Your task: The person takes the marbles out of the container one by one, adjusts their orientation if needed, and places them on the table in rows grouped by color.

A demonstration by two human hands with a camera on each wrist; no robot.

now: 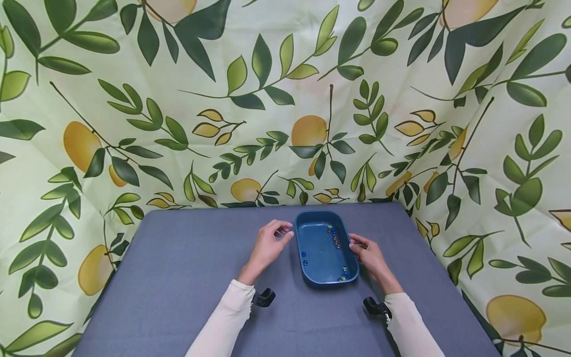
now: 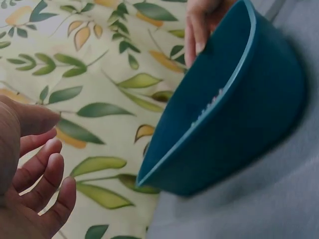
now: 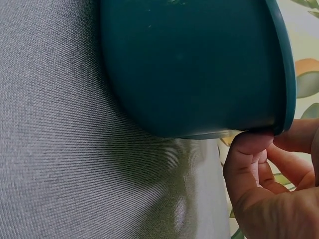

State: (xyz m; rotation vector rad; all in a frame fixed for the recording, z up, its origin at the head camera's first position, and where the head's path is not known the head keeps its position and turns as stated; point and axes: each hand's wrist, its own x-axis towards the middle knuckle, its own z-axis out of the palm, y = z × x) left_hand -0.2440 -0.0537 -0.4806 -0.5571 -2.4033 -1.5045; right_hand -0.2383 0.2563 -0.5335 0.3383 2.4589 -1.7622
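A dark blue rectangular plastic tub (image 1: 323,267) with rounded corners stands on the table, holding several small glass marbles (image 1: 335,239). Some marbles line the right wall, a couple lie by the left wall and others cluster in the near right corner. My right hand (image 1: 368,253) grips the tub's right rim; in the right wrist view the thumb (image 3: 251,142) presses just under the lip. To the tub's left is my left hand (image 1: 269,240), its fingers loosely bent with nothing in them. The left wrist view shows a gap between those fingers (image 2: 47,174) and the tub wall (image 2: 239,124).
A grey cloth covers the table (image 1: 200,277). Behind it and on both sides hangs a pale curtain (image 1: 267,114) printed with leaves and yellow fruit. Black straps (image 1: 264,297) sit at both wrists, below cream sleeves (image 1: 227,317).
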